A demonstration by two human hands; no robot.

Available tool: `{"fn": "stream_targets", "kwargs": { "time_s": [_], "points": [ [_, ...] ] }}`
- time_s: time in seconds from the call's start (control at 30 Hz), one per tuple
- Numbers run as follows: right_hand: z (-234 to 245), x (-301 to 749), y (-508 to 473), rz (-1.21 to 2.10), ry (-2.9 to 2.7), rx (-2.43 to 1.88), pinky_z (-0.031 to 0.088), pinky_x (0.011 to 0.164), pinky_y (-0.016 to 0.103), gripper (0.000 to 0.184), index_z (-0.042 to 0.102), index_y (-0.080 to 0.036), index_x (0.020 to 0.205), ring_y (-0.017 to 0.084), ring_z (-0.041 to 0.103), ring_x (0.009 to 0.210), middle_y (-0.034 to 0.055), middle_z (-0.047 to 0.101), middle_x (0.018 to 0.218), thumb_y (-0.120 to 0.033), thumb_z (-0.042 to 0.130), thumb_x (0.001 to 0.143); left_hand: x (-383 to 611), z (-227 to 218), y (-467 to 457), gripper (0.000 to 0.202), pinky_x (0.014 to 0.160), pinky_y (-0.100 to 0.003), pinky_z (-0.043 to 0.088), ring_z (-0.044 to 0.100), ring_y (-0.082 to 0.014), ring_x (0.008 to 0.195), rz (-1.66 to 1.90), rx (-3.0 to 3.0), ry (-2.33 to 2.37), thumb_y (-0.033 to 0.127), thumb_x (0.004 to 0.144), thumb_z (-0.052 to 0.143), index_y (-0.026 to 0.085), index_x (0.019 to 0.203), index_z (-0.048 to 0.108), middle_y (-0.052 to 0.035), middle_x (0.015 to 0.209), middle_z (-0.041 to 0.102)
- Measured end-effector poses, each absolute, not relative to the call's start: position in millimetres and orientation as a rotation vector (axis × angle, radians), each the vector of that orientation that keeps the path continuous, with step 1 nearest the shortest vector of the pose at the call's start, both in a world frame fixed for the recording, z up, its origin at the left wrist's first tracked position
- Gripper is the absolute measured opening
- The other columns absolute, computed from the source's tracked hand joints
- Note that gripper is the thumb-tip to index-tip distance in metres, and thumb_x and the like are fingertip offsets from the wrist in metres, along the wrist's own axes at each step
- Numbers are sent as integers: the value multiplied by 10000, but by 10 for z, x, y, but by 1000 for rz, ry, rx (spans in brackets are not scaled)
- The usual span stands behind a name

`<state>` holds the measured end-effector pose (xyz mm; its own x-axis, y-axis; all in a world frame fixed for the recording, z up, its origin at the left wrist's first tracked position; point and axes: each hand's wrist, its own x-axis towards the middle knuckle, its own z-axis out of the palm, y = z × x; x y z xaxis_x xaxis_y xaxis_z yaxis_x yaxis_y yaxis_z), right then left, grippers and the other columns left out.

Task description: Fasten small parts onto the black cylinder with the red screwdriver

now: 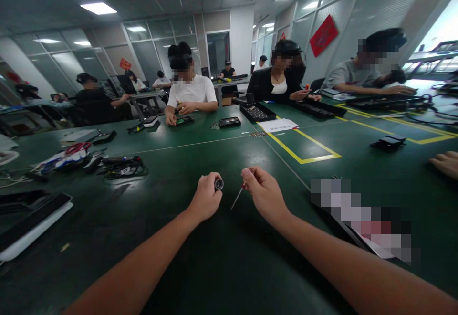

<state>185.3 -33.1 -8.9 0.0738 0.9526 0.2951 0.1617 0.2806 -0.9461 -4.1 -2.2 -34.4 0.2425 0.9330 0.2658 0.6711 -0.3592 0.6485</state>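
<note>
My left hand [206, 195] is closed in a fist around a small round black part with a shiny end [219, 184], held just above the green table [222, 267]. My right hand [263, 192] is closed on a thin screwdriver [237, 197] with a red handle; its metal shaft points down and left toward the table. The two hands are a short gap apart in the middle of the view.
A pixelated flat object [361, 219] lies right of my right arm. Cables and tools [107, 164] sit at left, a flat dark-and-white device [32, 224] at far left. Other people work across the table; someone's hand [445, 162] rests at the right edge. Yellow tape [304, 145] marks a zone.
</note>
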Motion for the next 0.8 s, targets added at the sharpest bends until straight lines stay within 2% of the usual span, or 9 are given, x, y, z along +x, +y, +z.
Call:
{"fn": "stream_targets", "kwargs": {
  "time_s": [0.1,0.2,0.4,0.8],
  "points": [
    [-107,1848,-293,858,-1293,-1128,448,595,291,354,649,-206,877,159,569,628,7,641,724,-538,550,953,-84,-395,-15,209,914,-403,435,556,-249,984,915,2125,1437,113,877,503,200,1058,559,-71,1030,622],
    [-110,1845,-290,814,-1271,-1086,500,672,319,343,658,-196,961,177,612,697,29,665,773,-518,541,955,-109,-422,27,232,960,-410,440,579,-252,1043,958,2126,1389,147,904,570,214,1125,590,-62,1104,651],
    [-137,1846,-311,781,-1288,-1056,537,752,363,315,652,-206,1018,195,650,775,54,696,860,-497,542,966,-103,-400,36,257,996,-410,450,602,-254,1097,978,2082,1370,152,906,622,229,1151,631,-47,1144,679],
    [-136,1859,-305,723,-1403,-1146,517,753,360,264,650,-216,1028,201,663,781,40,706,852,-457,567,960,-116,-421,61,325,1077,-413,457,625,-241,1164,1007,2062,1295,142,879,653,227,1193,665,-52,1214,693]
  ]
}}
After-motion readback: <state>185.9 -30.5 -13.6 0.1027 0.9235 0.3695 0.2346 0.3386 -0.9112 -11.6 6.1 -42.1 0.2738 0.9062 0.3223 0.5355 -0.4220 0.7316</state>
